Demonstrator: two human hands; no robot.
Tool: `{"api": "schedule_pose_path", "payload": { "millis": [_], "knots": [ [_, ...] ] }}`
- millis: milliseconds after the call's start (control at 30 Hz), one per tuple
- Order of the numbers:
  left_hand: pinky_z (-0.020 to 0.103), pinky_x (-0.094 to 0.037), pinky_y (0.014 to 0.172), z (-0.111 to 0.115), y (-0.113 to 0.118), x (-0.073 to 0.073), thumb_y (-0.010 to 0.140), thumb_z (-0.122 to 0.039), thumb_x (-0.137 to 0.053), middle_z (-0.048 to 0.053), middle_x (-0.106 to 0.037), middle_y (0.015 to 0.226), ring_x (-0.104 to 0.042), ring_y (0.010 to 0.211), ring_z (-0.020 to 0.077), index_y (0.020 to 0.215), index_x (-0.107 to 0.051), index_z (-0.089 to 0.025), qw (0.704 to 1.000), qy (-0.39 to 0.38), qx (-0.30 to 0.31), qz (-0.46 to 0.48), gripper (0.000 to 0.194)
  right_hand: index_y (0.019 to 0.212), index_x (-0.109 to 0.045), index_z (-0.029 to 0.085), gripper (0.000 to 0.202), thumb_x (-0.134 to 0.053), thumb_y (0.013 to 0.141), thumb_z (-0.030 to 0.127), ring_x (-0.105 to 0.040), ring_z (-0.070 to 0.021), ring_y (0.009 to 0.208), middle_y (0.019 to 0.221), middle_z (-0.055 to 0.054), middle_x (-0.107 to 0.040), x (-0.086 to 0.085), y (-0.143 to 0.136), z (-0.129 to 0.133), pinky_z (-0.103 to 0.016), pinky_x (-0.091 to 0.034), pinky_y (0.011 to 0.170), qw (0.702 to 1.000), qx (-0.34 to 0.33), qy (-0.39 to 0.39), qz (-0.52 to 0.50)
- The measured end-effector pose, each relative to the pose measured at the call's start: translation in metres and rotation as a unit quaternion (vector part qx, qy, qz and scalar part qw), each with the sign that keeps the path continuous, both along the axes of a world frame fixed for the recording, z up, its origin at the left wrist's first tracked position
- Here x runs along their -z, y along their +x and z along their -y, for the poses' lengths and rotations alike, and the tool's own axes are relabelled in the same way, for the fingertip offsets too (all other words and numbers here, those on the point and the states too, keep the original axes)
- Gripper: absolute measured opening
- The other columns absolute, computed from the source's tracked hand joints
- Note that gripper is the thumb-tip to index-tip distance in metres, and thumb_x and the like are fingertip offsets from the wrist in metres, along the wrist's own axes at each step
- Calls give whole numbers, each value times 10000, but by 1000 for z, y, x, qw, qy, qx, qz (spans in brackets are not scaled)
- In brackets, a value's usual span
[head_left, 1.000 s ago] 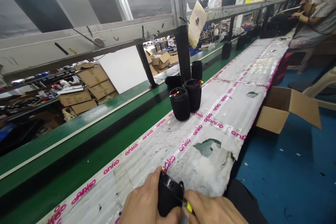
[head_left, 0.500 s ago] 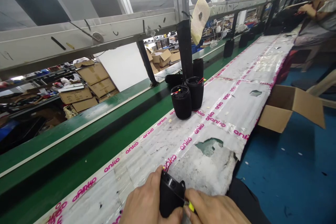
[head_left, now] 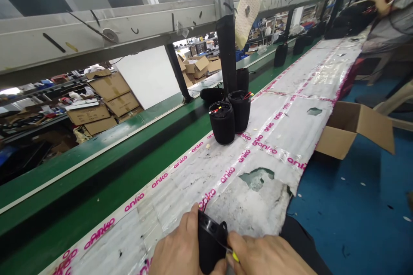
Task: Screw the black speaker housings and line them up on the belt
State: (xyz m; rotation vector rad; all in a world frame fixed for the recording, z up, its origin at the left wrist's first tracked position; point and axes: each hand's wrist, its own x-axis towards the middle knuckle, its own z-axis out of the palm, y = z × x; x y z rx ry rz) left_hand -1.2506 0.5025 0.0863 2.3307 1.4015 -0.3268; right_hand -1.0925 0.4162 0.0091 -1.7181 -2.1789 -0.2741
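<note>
At the bottom middle, my left hand (head_left: 179,242) is wrapped round a black fabric-covered speaker housing (head_left: 211,245). The housing lies tilted, with red and black wires sticking out of its far end and a small black loop at its rim. Close against its right side, my right hand (head_left: 261,253) is closed on a small tool with a yellow handle (head_left: 235,257). The tool's thin metal part touches the housing near the rim; its exact kind is hidden by my fingers.
Two similar speaker housings (head_left: 222,122) with loose wires stand upright farther along the wrapped bench (head_left: 187,184). A green conveyor (head_left: 155,137) runs along the left. An open cardboard box (head_left: 338,137) is at the right. A person (head_left: 393,21) sits at the far right.
The view has shifted slightly. Both hands keep their grip on the housing and the yellow-handled tool, with little visible movement.
</note>
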Motion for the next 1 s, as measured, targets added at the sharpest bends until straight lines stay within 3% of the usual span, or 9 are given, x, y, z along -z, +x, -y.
{"api": "schedule_pose_path", "payload": {
  "millis": [267,467,600,733,800,1000],
  "knots": [
    [543,-570,959,5,10,-7,764,-384,-587,233,-671,1379,-712,1140,463,1585,-371,-44,1000,8,-17,-22,914,714,-566,228,167,-571,597,110,-553,-215,290,451,22,-589,-18,1,-5,-395,-40,387,1000,-5,-17,-14],
    [493,-576,924,4,7,-8,768,-378,-574,232,-703,1352,-733,1124,432,1580,-375,-56,999,18,-23,-41,896,777,-607,202,180,-631,630,99,-612,-209,356,517,15,-650,-10,-7,-8,-383,-57,382,998,21,-60,-29],
    [514,-552,1010,-1,2,-7,766,-392,-558,209,-659,1430,-708,1190,420,1566,-405,-53,1000,18,-9,-14,882,807,-577,222,108,-655,761,163,-627,-207,376,569,35,-672,-4,-6,0,-383,-134,367,997,30,-36,-57],
    [499,-489,1123,-5,-2,-8,748,-383,-592,192,-605,1498,-629,1323,389,1548,-441,-57,999,32,-15,25,877,1045,-557,249,82,-505,996,210,-718,-161,589,793,62,-729,-14,5,12,-296,-416,498,972,19,30,-231],
    [504,-486,1129,-5,-2,-8,741,-370,-605,196,-610,1491,-629,1322,389,1548,-439,-48,999,32,-14,32,885,1105,-553,255,134,-432,1051,238,-731,-169,654,847,48,-735,-19,11,14,-296,-446,553,962,29,24,-269],
    [508,-508,1104,-4,-2,-9,728,-354,-625,192,-632,1469,-663,1278,385,1549,-440,-64,999,25,-19,29,890,1015,-595,244,151,-554,915,138,-699,-192,606,796,23,-701,-15,18,7,-317,-340,470,986,-6,-51,-159]
  ]
}}
